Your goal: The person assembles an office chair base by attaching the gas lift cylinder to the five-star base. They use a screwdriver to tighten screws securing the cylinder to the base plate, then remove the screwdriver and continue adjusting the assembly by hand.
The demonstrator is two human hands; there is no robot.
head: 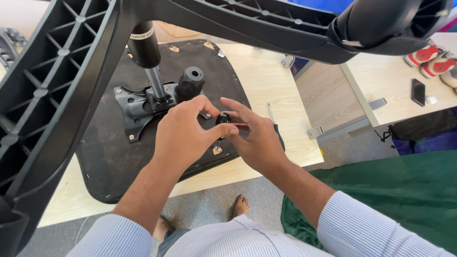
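An upturned black chair seat [109, 157] lies on a light wooden table [266, 81], its metal mounting plate [131, 107] facing up with the gas cylinder [145, 47] rising from it. My left hand [183, 135] and my right hand [254, 135] meet over the seat's right side. Between their fingertips sits a small round black knob [223, 118], pinched from both sides. A thick black adjustment knob [190, 82] stands on the plate just behind my left hand. The black star base [57, 90] spreads overhead, close to the camera.
A screwdriver [275, 124] lies on the table right of my right hand. A second table [395, 81] at the right holds a dark phone [418, 92] and red-and-white shoes [431, 59]. Green cloth [395, 195] covers the floor at lower right; a bare foot [239, 207] shows below.
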